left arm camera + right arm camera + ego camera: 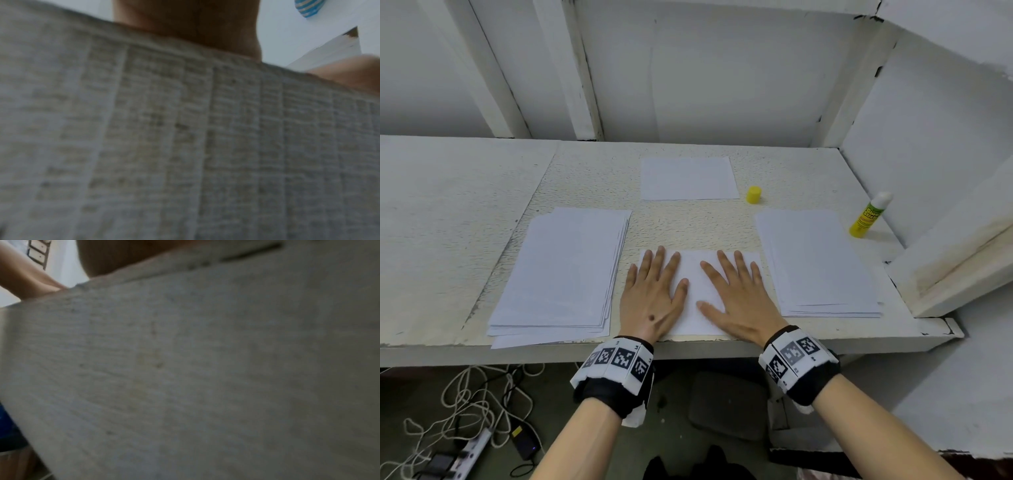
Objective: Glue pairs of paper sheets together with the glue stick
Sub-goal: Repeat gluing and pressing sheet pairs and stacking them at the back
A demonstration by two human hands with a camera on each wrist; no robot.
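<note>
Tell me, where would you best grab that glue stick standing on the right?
Probably around the yellow body of the glue stick, coming from its left with the right hand. It stands upright with its white glue tip bare, its cap off, and a wall close on its right.

We see white sheets (697,291) on a white table (465,212) whose middle panel carries a yellowish, pebbled texture. The stacks (561,270) to either side are white with a faint bluish cast. The glue stick (868,216) is yellow with green lettering and a white top; its cap (753,195) is plain yellow. The wristbands (619,359) are black with white panels printed in black-and-white square codes. Below, the cords (472,394) are off-white against a dark floor.
</note>
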